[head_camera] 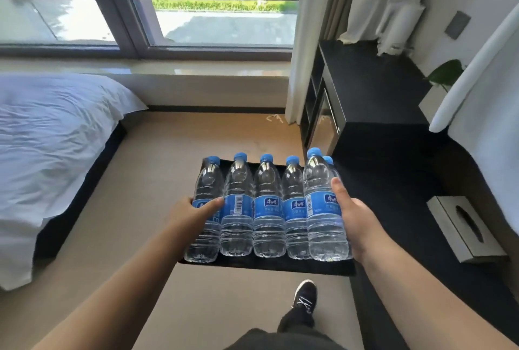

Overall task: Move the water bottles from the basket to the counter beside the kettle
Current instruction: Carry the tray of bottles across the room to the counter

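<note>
Several clear water bottles [268,209] with blue caps and blue labels lie side by side in a shallow black basket [269,265], held above the floor in the middle of the view. My left hand [193,213] grips the basket's left end, with its thumb across the leftmost bottle. At the right end, my right hand [351,209] holds the basket, fingers pressed against the rightmost bottles. The dark counter [373,91] runs along the right wall. No kettle is in view.
A bed with white sheets [56,139] fills the left. A window and sill [168,69] lie ahead. On the counter stand a tissue box [463,229] and a plant [446,72]. A white curved panel [477,69] rises at right. My shoe [304,293] is on tan floor.
</note>
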